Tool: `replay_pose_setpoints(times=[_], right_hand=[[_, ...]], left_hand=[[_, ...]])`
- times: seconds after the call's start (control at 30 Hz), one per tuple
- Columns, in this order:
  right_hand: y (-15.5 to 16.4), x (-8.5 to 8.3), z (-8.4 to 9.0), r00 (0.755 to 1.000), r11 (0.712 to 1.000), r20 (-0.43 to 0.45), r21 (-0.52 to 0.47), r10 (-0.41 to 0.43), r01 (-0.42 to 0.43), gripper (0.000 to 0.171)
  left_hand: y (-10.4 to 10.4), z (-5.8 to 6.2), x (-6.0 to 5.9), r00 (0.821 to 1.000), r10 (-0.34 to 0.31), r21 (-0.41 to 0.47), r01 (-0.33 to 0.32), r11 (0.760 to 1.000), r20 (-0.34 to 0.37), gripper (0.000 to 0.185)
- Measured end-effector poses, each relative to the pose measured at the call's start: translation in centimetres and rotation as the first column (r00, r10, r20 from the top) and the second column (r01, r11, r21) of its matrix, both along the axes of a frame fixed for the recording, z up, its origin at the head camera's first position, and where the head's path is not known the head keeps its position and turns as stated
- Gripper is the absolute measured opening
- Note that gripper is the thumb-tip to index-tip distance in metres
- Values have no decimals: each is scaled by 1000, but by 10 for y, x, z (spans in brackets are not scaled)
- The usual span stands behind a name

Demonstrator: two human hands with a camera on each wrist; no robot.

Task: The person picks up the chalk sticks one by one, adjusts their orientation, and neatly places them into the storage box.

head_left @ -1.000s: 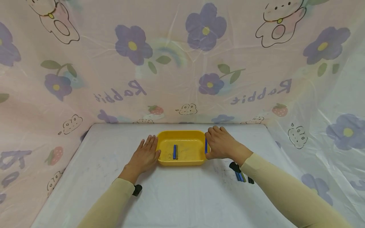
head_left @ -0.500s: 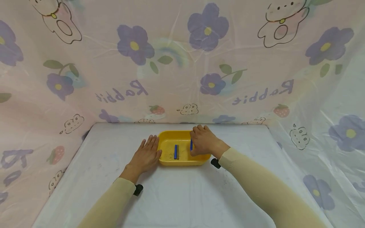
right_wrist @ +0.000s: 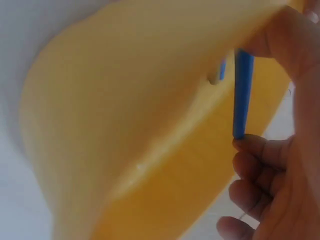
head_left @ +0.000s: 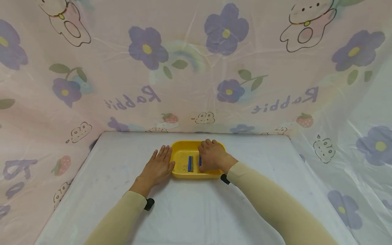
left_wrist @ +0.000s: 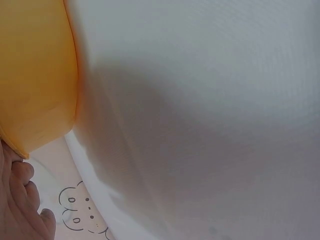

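A shallow yellow tray [head_left: 196, 176] stands on the white table. My left hand [head_left: 157, 169] rests against the tray's left side, its fingers straight. My right hand [head_left: 212, 157] reaches inside the tray's right half and pinches a blue crayon-like stick [head_left: 200, 161] by its two ends, between thumb and index finger. In the right wrist view this blue stick [right_wrist: 242, 95] spans from the thumb to the index fingertip. To its left, a second blue stick [head_left: 189, 164] and an olive one [head_left: 192, 164] lie side by side on the tray floor, parallel to the held stick.
Dark crumbs [head_left: 185, 167] lie on the tray floor. The white tabletop [head_left: 183, 211] has faint smudges. Printed cloth [head_left: 190, 85] hangs behind and along both sides. The right sleeve [head_left: 269, 204] covers part of the table's right side.
My right hand has moved left with the blue stick, from the tray's right edge down into the tray beside the other two sticks. My left hand stays at the tray's left side.
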State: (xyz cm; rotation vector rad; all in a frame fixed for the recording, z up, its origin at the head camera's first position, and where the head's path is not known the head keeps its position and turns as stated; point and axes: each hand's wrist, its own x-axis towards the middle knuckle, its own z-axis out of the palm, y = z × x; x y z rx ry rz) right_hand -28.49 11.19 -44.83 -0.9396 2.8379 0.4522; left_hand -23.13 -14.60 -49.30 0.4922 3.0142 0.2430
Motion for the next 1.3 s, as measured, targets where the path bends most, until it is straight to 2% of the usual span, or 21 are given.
replay_pose_setpoints(times=[0.2,0.43,0.87,1.3], right_hand=[[-6,1,-12,1000,1000,20,19,11,-11,82],[-13,1,-23,999,1000,32,12,2,-2,82],[-15,3,-25,999,1000,51,27,8,-9,78],[-20,-1,-29,1000,999,22,33,21,-22,78]], left_hand=[[0,0,0,1000,-7,3,7,1000,-6,70],[-1,1,1,1000,-6,-2,6,1000,8,71],[0,0,2,1000,-1,7,1,1000,20,71],[0,1,1,1000,-11,1,11,1000,6,71]])
